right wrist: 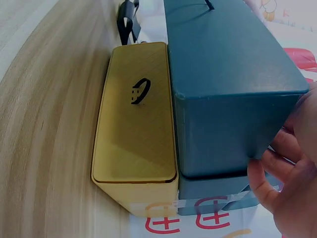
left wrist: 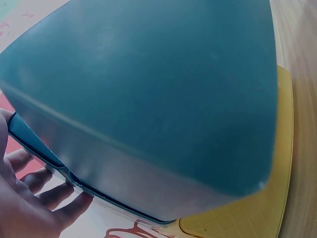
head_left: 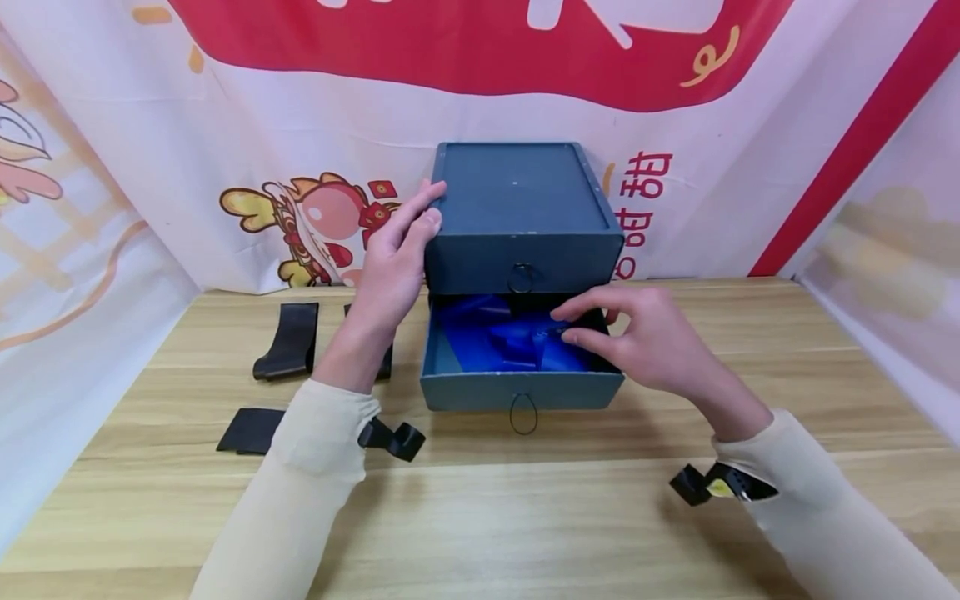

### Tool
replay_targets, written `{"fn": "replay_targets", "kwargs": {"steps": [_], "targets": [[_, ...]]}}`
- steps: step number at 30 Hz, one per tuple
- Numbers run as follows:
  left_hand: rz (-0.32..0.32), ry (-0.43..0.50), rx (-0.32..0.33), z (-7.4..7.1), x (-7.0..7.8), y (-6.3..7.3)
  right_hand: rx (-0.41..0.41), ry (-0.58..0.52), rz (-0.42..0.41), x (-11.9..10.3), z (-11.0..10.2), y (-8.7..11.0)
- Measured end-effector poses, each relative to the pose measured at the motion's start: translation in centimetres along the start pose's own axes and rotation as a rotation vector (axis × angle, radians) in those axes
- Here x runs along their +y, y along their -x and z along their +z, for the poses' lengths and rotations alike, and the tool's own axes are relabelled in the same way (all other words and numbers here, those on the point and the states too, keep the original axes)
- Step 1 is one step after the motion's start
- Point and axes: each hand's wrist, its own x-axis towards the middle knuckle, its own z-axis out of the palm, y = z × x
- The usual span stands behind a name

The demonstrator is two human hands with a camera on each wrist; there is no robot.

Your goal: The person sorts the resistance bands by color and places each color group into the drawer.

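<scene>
We see a dark teal drawer box (head_left: 517, 190) standing on the table (head_left: 480, 517), close against a printed backdrop (head_left: 255, 108). Its lower teal drawer (head_left: 472, 393) is pulled out toward us, and inside lies crumpled, glossy blue material (head_left: 476, 343), filling much of the space. The part above has its front closed over the drawer's rear.

Of the two hands, our left hand (head_left: 392, 262) rests at the box's upper left side, fingers extended and spread a little, the thumb by the top edge; it touches the box without gripping anything. Our right hand (head_left: 660, 342) reaches over the drawer's right wall, its thumb and forefinger bent toward each other with a small gap between the tips, right at the blue material. We cannot tell whether they pinch it.

From the right wrist we also make out a yellow drawer front (right wrist: 133, 144) with a thin dark loop (right wrist: 148, 88), set between the teal drawer and the table.

To the left on the table lie a curved black strip (head_left: 291, 342) and, nearer us, a flat black piece (head_left: 250, 431); another dark piece (head_left: 386, 363) is partly hidden behind our left wrist. Both pale sleeves (head_left: 300, 467) carry small black devices (head_left: 402, 441).
</scene>
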Motion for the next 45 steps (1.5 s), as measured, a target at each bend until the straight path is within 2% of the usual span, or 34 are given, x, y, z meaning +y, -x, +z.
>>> {"fn": "replay_targets", "kwargs": {"steps": [6,11,21,28,32,37,45], "targets": [[0.0,-0.006,0.006,-0.2,0.0,0.0,0.038,-0.057,0.001,-0.2,0.0,0.2],[0.003,0.003,0.006,-0.1,-0.1,-0.1,0.113,-0.095,-0.004,-0.7,0.0,0.8],[0.019,0.02,0.006,0.2,-0.1,0.0,0.354,-0.185,0.004,-4.6,0.8,3.7],[0.024,0.018,0.007,0.1,-0.1,0.0,0.434,-0.191,-0.015,-6.4,2.6,5.5],[0.016,0.012,0.008,0.0,-0.2,0.0,0.44,-0.174,0.011,-6.9,3.8,6.2],[0.017,0.011,0.006,-0.2,-0.2,0.1,0.396,-0.177,0.088,-7.4,5.4,7.0],[0.027,0.014,0.011,-0.1,-0.2,0.1,0.291,-0.245,0.304,-7.5,7.1,7.0]]}}
